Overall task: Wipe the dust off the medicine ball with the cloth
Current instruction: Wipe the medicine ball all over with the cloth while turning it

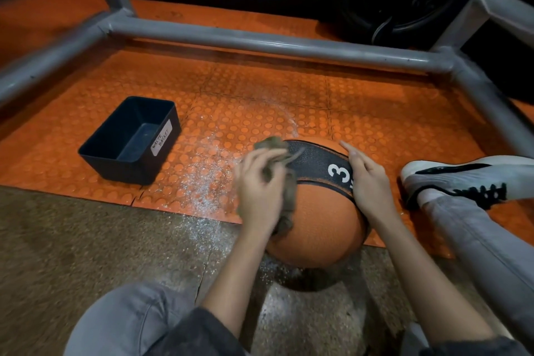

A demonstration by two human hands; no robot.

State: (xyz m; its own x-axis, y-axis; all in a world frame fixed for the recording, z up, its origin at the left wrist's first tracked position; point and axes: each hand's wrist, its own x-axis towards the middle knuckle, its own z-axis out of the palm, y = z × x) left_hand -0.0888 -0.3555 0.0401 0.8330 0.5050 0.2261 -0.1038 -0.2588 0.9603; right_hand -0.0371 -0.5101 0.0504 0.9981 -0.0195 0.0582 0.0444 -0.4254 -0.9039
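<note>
An orange medicine ball [320,220] with a black band and a white "3" sits on the floor where the orange studded mat meets bare concrete. My left hand [260,188] grips a crumpled grey-brown cloth [273,144] and presses it against the ball's upper left side; the hand looks motion-blurred. My right hand [370,182] lies flat on the ball's right side with straight fingers, steadying it. White dust [202,179] speckles the mat and concrete to the left of the ball.
A black bin [130,139] labelled "waste basket" stands on the mat at left. A grey metal tube frame [260,43] crosses behind and along both sides. My right leg and white shoe [462,179] lie at right, my left knee at bottom.
</note>
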